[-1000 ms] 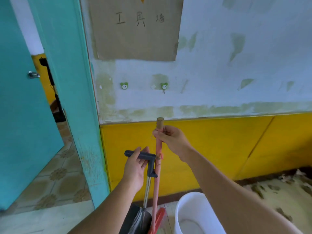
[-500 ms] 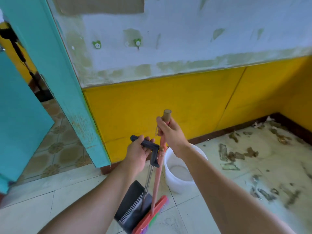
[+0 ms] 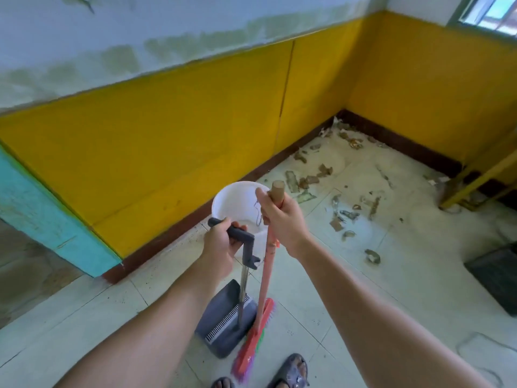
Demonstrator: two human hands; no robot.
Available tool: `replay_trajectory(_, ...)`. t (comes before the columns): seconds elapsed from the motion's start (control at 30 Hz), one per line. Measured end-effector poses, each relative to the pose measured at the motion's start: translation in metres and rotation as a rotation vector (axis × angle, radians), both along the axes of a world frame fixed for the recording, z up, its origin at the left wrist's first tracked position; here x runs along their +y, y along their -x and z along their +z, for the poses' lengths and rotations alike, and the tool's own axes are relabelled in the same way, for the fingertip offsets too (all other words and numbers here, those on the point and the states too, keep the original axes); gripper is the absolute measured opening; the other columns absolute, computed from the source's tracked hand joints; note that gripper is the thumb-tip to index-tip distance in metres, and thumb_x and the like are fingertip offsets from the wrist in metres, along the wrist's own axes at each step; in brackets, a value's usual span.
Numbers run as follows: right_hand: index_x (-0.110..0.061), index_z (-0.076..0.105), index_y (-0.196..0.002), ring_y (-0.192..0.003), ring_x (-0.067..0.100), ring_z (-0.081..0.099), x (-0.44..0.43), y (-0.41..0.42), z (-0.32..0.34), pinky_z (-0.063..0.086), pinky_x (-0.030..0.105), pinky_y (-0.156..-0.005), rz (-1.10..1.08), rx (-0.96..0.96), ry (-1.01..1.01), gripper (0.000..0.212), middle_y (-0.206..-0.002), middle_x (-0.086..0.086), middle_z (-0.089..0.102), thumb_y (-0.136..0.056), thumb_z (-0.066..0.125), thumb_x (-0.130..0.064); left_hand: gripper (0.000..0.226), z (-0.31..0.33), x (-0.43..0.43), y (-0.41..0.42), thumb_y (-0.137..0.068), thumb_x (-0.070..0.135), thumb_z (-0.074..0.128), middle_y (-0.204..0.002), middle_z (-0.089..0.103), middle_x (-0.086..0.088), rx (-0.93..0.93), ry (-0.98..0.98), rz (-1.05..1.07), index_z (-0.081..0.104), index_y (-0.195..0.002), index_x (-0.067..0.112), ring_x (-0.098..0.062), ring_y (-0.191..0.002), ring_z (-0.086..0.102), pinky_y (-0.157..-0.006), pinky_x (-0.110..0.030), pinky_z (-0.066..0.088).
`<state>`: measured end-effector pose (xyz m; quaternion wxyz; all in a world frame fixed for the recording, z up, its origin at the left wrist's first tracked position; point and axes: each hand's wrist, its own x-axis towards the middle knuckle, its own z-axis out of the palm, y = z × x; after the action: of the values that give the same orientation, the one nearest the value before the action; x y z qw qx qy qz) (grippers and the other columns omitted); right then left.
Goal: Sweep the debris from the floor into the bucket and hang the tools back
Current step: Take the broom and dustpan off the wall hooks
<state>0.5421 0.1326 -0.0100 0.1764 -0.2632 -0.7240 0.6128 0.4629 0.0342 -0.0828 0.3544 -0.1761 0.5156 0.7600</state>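
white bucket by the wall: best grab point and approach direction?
Judgement: take the white bucket by its open top rim, coming from above on the room side. It stands upright near the yellow wall, so the far side is cramped. No handle is clearly visible. Both hands are occupied: left hand on the dustpan, right hand on the broom.

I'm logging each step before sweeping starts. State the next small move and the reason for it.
Probably carry both tools toward the debris by the far wall. The right hand holds the broom near its top, the left hand holds the dustpan handle, and both tools hang close to the feet. The debris lies beyond the bucket, out of the broom's reach from here.
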Motion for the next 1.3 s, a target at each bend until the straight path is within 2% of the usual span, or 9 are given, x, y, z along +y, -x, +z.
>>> replay_trajectory(0.27, -0.016, 0.040, -0.067, -0.052, 0.011, 0.037, 0.092, -0.092, 0.011, 0.037, 0.028, -0.060, -0.230, 0.002, 0.030, 0.036, -0.057, -0.003, 0.041, -0.093, 0.056, -0.034, 0.008, -0.009, 0.054, -0.042, -0.098, 0.013, 0.049, -0.083, 0.060, -0.007, 0.024, 0.193, -0.429, 0.054, -0.096, 0.006, -0.019, -0.066, 0.056, -0.064, -0.033, 0.052)
replay_trajectory(0.37, -0.015, 0.040, -0.071, -0.053, 0.011, 0.037, 0.130, -0.125, 0.005, 0.037, 0.031, -0.063, -0.273, 0.000, 0.027, 0.035, -0.060, -0.003, 0.040, -0.092, 0.057, -0.036, 0.009, -0.007, 0.091, -0.063, -0.099, 0.013, 0.046, -0.087, 0.059, -0.007, 0.142, 0.320, -0.596, 0.051, -0.094, 0.007, -0.018, -0.062, 0.050, -0.062, -0.031, 0.048)
replay_trajectory(0.53, -0.011, 0.048, -0.082, -0.057, 0.011, 0.041, 0.197, -0.176, -0.002, 0.039, 0.031, -0.063, -0.398, 0.052, 0.019, 0.028, -0.063, -0.003, 0.045, -0.092, 0.058, -0.036, 0.024, -0.019, 0.144, -0.061, -0.096, 0.011, 0.044, -0.079, 0.054, -0.009, 0.421, 0.700, -0.719, 0.052, -0.119, 0.006, -0.020, -0.062, 0.046, -0.055, -0.029, 0.039)
replay_trajectory(0.7, -0.008, 0.052, -0.087, -0.064, 0.010, 0.046, 0.240, -0.206, -0.017, 0.044, 0.019, -0.062, -0.511, 0.065, 0.057, 0.027, -0.071, -0.002, 0.048, -0.093, 0.057, -0.034, 0.032, -0.036, 0.174, -0.048, -0.100, 0.027, 0.038, -0.100, 0.057, -0.017, 0.782, 1.083, -0.845, 0.051, -0.127, 0.016, -0.032, -0.087, 0.052, -0.076, -0.038, 0.042)
replay_trajectory(0.77, -0.009, 0.055, -0.094, -0.070, 0.009, 0.052, 0.249, -0.212, -0.022, 0.047, 0.009, -0.059, -0.565, 0.073, 0.126, 0.023, -0.079, -0.001, 0.053, -0.094, 0.056, -0.032, 0.037, -0.040, 0.187, -0.049, -0.099, 0.027, 0.038, -0.105, 0.057, -0.012, 0.871, 1.124, -0.850, 0.046, -0.135, 0.023, -0.031, -0.089, 0.052, -0.076, -0.039, 0.043)
replay_trajectory(0.9, -0.029, 0.057, -0.089, -0.084, 0.006, 0.058, 0.264, -0.218, -0.036, 0.046, 0.025, -0.083, -0.599, -0.015, 0.123, 0.009, -0.094, -0.002, 0.063, -0.094, 0.054, -0.036, 0.044, -0.045, 0.218, -0.045, -0.099, 0.024, 0.037, -0.122, 0.059, -0.012, 0.918, 1.112, -0.806, 0.040, -0.143, 0.027, -0.034, -0.091, 0.054, -0.076, -0.041, 0.046)
replay_trajectory(0.97, -0.027, 0.059, -0.094, -0.087, 0.008, 0.059, 0.272, -0.220, -0.041, 0.046, 0.030, -0.085, -0.659, -0.105, 0.084, 0.016, -0.099, -0.002, 0.066, -0.094, 0.053, -0.041, 0.044, -0.045, 0.230, -0.042, -0.099, 0.025, 0.035, -0.125, 0.058, -0.013, 0.929, 1.116, -0.820, 0.039, -0.143, 0.027, -0.038, -0.095, 0.056, -0.077, -0.043, 0.048)
replay_trajectory(1.1, -0.005, 0.065, -0.094, -0.086, 0.027, 0.064, 0.288, -0.225, -0.038, 0.052, 0.042, -0.082, -0.777, -0.454, -0.112, 0.046, -0.089, 0.012, 0.069, -0.090, 0.050, -0.049, 0.040, -0.038, 0.251, -0.038, -0.099, 0.023, 0.035, -0.120, 0.059, -0.015, 0.967, 1.127, -0.924, 0.041, -0.139, 0.020, -0.039, -0.099, 0.057, -0.083, -0.044, 0.049)
replay_trajectory(1.3, -0.017, 0.066, -0.085, -0.075, 0.024, 0.068, 0.302, -0.235, -0.012, 0.056, 0.038, -0.065, -0.820, -0.662, -0.253, 0.022, -0.078, 0.001, 0.071, -0.079, 0.059, -0.038, 0.042, -0.027, 0.279, -0.032, -0.094, 0.015, 0.040, -0.112, 0.057, -0.013, 1.023, 1.066, -1.041, 0.040, -0.136, 0.017, -0.032, -0.087, 0.050, -0.071, -0.036, 0.041)
